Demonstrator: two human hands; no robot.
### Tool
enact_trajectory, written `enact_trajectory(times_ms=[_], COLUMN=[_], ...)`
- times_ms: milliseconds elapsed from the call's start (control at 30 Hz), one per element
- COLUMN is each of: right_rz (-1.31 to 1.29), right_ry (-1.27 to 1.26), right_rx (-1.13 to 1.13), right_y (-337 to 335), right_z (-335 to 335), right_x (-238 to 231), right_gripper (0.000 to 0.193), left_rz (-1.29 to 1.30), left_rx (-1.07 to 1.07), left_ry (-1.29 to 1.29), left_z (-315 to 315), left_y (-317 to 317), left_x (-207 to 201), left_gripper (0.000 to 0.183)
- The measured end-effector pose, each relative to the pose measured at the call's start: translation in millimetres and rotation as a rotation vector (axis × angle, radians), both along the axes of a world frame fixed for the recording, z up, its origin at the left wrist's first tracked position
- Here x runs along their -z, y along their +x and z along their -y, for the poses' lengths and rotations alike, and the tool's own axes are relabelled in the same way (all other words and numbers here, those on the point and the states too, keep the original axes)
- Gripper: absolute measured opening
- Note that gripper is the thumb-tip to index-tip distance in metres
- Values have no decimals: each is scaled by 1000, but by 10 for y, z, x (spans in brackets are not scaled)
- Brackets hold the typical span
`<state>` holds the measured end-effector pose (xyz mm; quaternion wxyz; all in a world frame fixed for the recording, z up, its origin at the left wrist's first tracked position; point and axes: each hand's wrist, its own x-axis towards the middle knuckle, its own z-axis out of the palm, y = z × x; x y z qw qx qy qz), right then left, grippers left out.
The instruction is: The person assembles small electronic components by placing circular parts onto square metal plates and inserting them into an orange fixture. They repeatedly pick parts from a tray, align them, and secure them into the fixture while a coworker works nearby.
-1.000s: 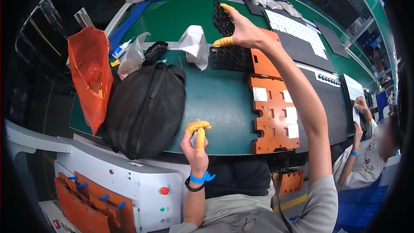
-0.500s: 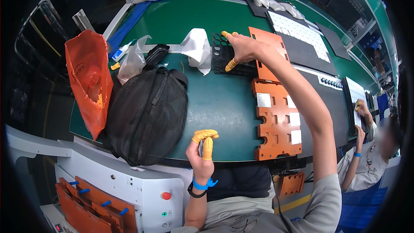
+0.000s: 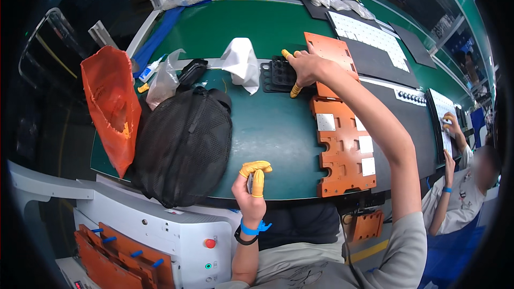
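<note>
My right hand (image 3: 307, 68), with yellow finger cots, reaches far across the bench and spans a black plastic tray (image 3: 282, 70) with round pockets, its thumb and fingers at opposite edges. Another black layer shows under that tray. Near the front edge my left hand (image 3: 250, 195), also in yellow finger cots, is closed with fingers bent over the thumb. A small greyish piece shows between them, too hidden to name. Right of centre lies an orange fixture plate (image 3: 345, 152) bearing several white square pieces (image 3: 325, 122). A second orange plate (image 3: 332, 51) sits behind it, partly covered by my right arm.
A black mesh bag (image 3: 184, 147), an orange bag (image 3: 110, 107) and a clear plastic bag (image 3: 163, 83) crowd the left side. A white cloth (image 3: 241, 64) stands beside the tray. Dark mats and a white panel (image 3: 369, 37) lie far right. Another person (image 3: 455, 192) works at the right.
My right hand has moved slightly right and nearer, closing in on the black tray, whose upper layer now sits offset from the one below. My left hand stays nearly still.
</note>
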<state>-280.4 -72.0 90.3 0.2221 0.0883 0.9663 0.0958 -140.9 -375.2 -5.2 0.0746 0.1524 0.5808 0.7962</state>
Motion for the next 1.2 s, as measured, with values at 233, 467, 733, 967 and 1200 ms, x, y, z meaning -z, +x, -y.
enact_trajectory(times_ms=[233,467,733,967,1200], right_rz=[-448,-868,-674,-752,-1134], right_ry=[-44,-407,-541,-808,-638], right_rx=[-228,-543,-714,-490,-218], right_y=[285,891,2142,2452,3470], right_z=[-216,263,1328,1084,1112], right_x=[99,-89,16,126,112], right_gripper=[98,68,58,50,54], left_rz=[50,201,881,963,778], left_rx=[4,42,374,619,494], left_ry=[-8,163,513,653,479], left_z=[-6,55,-276,-390,-580], left_y=[0,-25,147,342,641], left_x=[4,58,-361,-315,-499], left_gripper=[21,38,57,53,50])
